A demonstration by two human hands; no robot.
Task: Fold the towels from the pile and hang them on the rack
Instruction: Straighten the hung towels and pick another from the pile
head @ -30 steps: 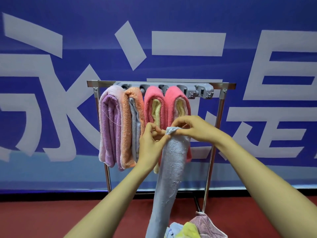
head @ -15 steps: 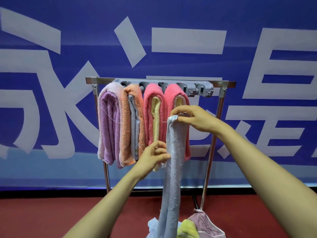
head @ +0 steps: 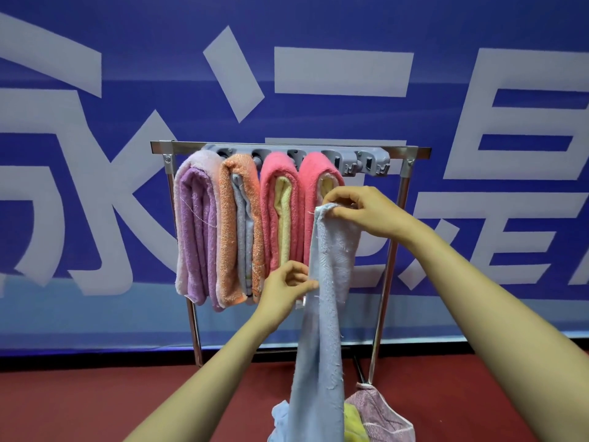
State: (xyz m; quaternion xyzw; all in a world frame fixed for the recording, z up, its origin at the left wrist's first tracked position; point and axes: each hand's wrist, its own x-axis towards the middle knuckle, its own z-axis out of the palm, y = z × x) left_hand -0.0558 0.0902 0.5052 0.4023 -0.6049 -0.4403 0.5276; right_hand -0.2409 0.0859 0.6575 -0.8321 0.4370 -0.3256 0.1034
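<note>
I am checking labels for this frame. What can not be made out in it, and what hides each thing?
Head view:
- The pile: cut off by the bottom edge, partly covered by the blue towel; its towel count is unclear.
- The blue towel's lower end: lost in the pile.
- The rack, left clips: behind the hung towels.
- The rightmost pink towel: partly behind the right hand and blue towel.

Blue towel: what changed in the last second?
The left hand left the top end, slid down the left edge of the blue towel and now pinches it lower down. The right hand kept its pinch on the top corner, raising it slightly. The rack, hung towels and pile are unchanged.
</note>
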